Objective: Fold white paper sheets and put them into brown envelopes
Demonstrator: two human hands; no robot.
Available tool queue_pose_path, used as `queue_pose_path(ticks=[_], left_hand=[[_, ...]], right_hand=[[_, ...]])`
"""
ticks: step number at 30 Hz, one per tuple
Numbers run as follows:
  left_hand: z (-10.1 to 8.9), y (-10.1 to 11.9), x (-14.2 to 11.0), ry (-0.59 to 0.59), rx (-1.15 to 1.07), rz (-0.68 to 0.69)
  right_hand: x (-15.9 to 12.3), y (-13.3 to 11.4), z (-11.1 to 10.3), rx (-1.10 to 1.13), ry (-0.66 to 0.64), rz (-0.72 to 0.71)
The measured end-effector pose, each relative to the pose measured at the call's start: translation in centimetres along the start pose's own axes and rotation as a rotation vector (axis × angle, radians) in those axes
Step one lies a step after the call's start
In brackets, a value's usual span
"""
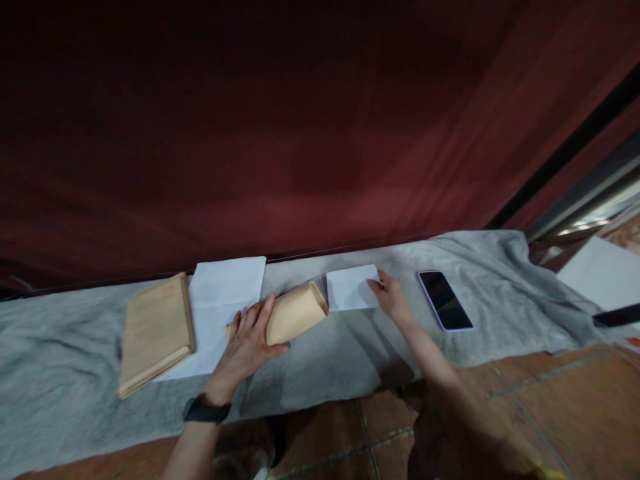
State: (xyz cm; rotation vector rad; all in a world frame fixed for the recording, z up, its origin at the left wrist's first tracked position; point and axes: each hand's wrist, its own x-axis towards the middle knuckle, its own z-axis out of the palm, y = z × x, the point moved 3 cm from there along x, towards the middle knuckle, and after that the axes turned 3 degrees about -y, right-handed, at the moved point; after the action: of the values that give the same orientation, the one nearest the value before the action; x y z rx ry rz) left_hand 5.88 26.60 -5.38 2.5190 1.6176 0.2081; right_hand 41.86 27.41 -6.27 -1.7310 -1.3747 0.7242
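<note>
My left hand [253, 337], with a dark band on its wrist, lies over the left part of a brown paper envelope [299, 311] that looks folded and bulges at its right end. The thumb is spread away from the other fingers, which rest on the paper. My right hand [390, 293] pinches the right edge of a small white folded paper [353, 288] lying just right of the envelope. Partly beneath the left hand and the envelope is a larger white sheet [227, 280] with a crease across it.
A stack of brown envelopes [156, 330] lies at the left, overlapping the white sheet. To the right rests a phone [445, 301] in a purple case. Grey cloth [500, 293] covers the narrow surface, with a dark red curtain [300, 133] behind and a tiled floor [340, 427] in front.
</note>
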Motion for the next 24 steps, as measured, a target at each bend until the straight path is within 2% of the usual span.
queue_pose_path(ticks=[3,6,9,11,14,17,20,24], left_hand=[[0.3,0.0,0.1,0.007,-0.013,-0.006],[0.5,0.0,0.2,0.0,-0.022,-0.006],[0.4,0.1,0.3,-0.009,-0.019,-0.002],[0.2,0.1,0.3,-0.012,-0.013,-0.004],[0.1,0.1,0.2,-0.008,-0.015,-0.007],[0.3,0.0,0.2,-0.01,-0.031,-0.006],[0.5,0.0,0.2,-0.005,-0.035,0.004],[0.6,0.0,0.3,-0.001,-0.028,0.002]], right_hand=[[0.1,-0.1,-0.8,0.329,0.129,-0.052],[-0.5,-0.7,0.3,0.462,0.109,-0.088],[-1.0,-1.2,1.2,0.411,0.084,-0.122],[-0.8,-1.2,1.1,0.351,0.069,-0.145],[-0.2,-0.8,-0.1,0.312,0.155,-0.143],[0.3,-0.2,-0.8,0.38,0.236,-0.107],[0.3,-0.2,-0.1,0.402,0.154,-0.116],[-0.3,-0.4,1.1,0.267,0.028,-0.164]])
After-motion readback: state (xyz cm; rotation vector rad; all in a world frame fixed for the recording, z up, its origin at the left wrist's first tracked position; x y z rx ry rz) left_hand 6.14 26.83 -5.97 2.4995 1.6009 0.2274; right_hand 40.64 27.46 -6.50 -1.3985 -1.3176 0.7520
